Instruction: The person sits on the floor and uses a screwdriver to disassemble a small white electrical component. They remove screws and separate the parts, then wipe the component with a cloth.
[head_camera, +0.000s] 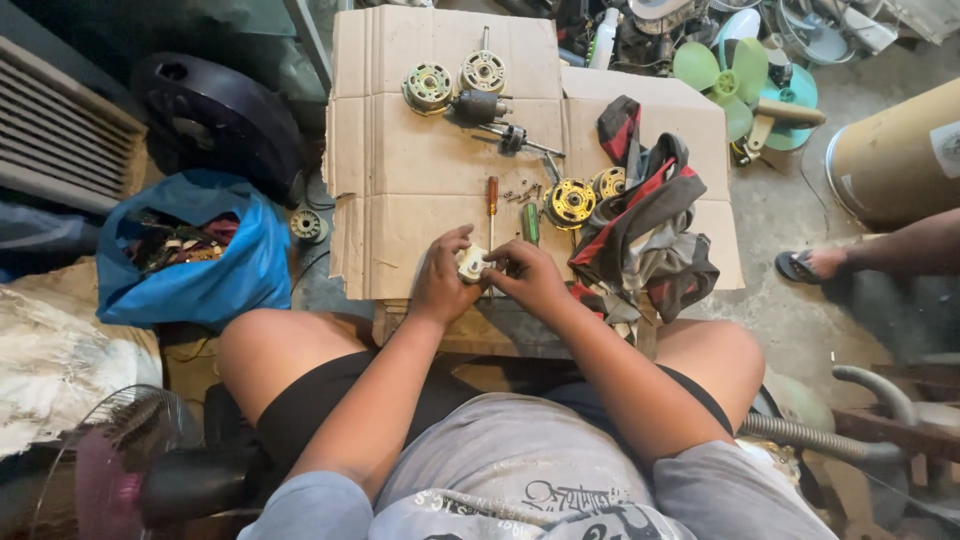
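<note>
Both hands meet over the near edge of the cardboard sheet (400, 170), my left hand (440, 280) and right hand (528, 278) curled tight around a small white plastic part (471, 264) between them, with an orange-handled screwdriver (492, 196) just beyond my fingers and yellow motor windings (572, 203) past my right hand.
</note>
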